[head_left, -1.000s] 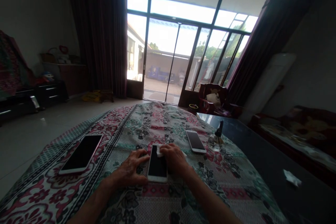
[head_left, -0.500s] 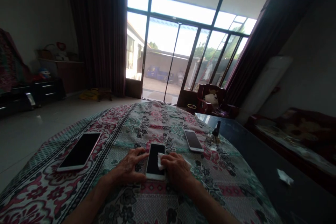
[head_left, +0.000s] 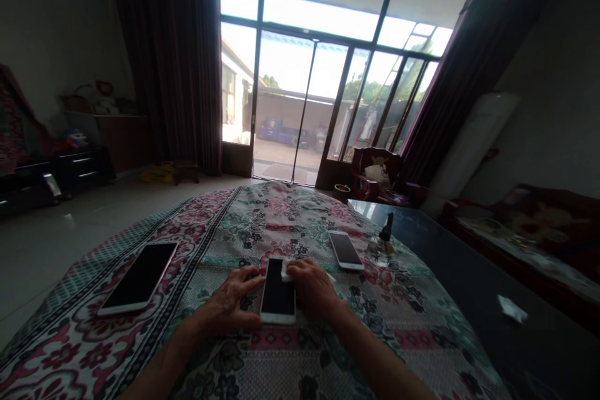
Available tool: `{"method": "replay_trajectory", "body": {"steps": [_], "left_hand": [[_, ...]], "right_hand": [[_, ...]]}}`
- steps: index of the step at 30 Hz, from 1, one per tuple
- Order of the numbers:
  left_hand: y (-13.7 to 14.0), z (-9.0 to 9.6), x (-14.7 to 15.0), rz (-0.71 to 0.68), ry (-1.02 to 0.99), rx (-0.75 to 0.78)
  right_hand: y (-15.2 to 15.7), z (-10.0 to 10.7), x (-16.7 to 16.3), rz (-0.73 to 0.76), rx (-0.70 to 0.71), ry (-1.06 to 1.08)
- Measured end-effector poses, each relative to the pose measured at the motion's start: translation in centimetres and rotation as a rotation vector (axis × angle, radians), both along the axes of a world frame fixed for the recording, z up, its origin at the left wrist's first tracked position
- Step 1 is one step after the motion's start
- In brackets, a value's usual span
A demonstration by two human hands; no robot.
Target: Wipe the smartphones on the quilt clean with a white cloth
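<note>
Tissue (head_left: 284, 272) hides partly beneath the right hand (head_left: 310, 284).

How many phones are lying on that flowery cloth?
3: first phone at left, second phone between the left hand and right hand, third phone farther right, near the clear bottle.

Free tablecloth (head_left: 194, 278) separates left grip (head_left: 233, 300) and leftmost phone (head_left: 139, 278); rightward, a bottle (head_left: 380, 252), seemingly glass, obstructs.
</note>
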State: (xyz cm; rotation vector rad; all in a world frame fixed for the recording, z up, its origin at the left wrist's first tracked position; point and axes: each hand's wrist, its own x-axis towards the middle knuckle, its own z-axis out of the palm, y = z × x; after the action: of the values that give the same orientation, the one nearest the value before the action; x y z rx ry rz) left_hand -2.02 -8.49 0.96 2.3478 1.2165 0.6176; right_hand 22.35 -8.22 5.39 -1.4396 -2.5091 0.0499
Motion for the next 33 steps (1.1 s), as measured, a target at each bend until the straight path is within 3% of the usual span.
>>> {"method": "replay_trajectory", "body": {"steps": [6, 14, 18, 24, 30, 33], "left_hand": [[0.1, -0.2, -0.1, -0.001, 0.015, -0.005], [-0.1, 0.7, 0.4, 0.032, 0.05, -0.035], [-0.1, 0.6, 0.3, 0.029, 0.04, -0.034], [0.0, 0.3, 0.1, 0.04, 0.01, -0.042], [0.2, 0.1, 0.1, 0.055, 0.027, -0.036], [0.3, -0.1, 0.1, 0.061, 0.033, -0.03]], "right_hand": [[1.6, 0.0, -1.7, -0.046, 0.014, -0.032], [-2.4, -1.1, -1.1, 0.154, 0.049, 0.032], [-2.4, -1.2, 0.3, 0.081, 0.038, 0.057], [0.7, -0.7, -0.9, -0.084, 0.047, -0.001], [1.9, -0.7, -3.4, -0.093, 0.062, -0.028], [1.2, -0.9, -3.7, -0.022, 0.06, -0.004]]}}
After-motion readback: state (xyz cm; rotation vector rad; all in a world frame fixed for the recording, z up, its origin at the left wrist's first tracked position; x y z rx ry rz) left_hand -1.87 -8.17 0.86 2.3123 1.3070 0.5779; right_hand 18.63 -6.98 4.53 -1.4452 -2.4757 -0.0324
